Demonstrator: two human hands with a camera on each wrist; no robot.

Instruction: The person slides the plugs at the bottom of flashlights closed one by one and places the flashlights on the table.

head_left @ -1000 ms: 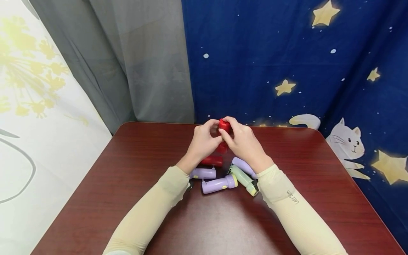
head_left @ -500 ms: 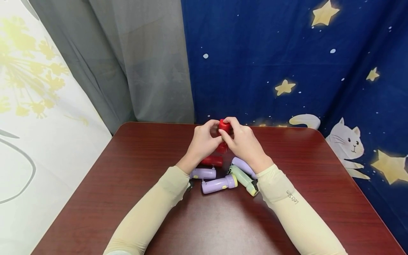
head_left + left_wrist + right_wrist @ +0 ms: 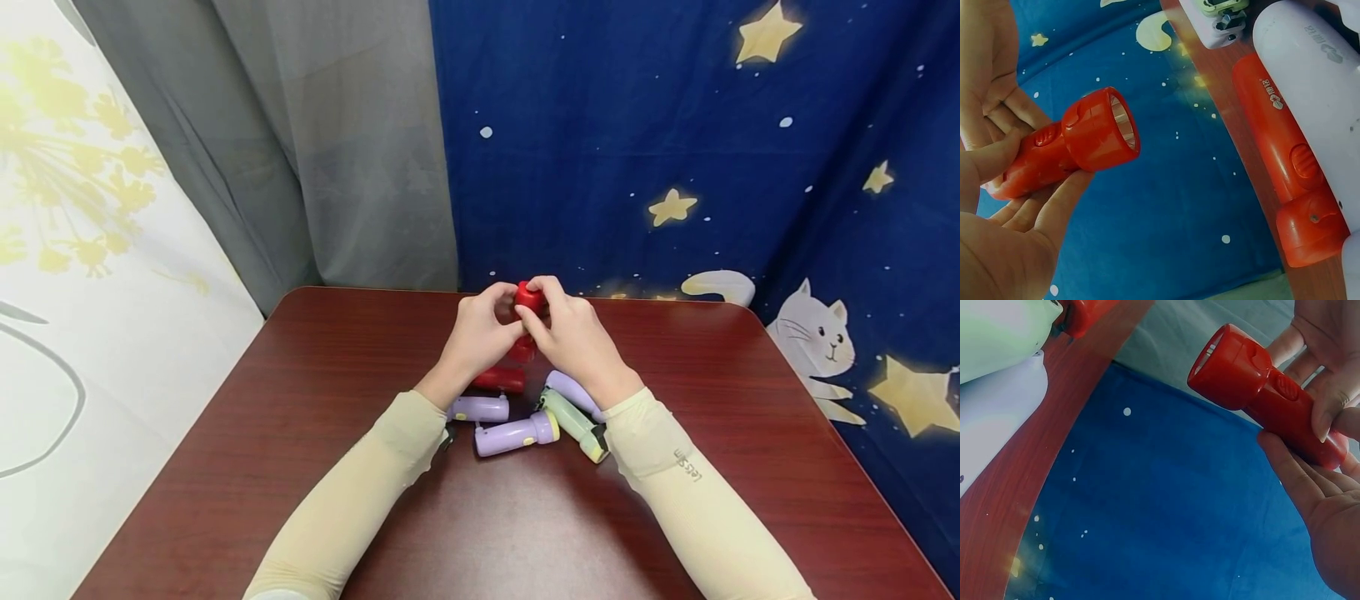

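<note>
Both hands hold one red flashlight (image 3: 528, 296) above the far part of the table. My left hand (image 3: 483, 333) has its thumb and fingers round the body from the left. From the right, my right hand (image 3: 566, 329) grips the tail end between thumb and forefinger. In the left wrist view the flashlight (image 3: 1066, 147) shows its wide clear-lensed head, with the left fingers (image 3: 1054, 212) beneath the body. The right wrist view shows the ribbed switch on the flashlight (image 3: 1272, 394) and the right hand (image 3: 1329, 519) under its body.
On the brown table (image 3: 360, 350) below lie another red flashlight (image 3: 502, 380), several lavender flashlights (image 3: 510, 436) and a green flashlight (image 3: 573, 423). Some are partly hidden by the forearms. A blue star-patterned curtain (image 3: 585, 150) and a grey curtain (image 3: 367, 150) hang behind the far edge.
</note>
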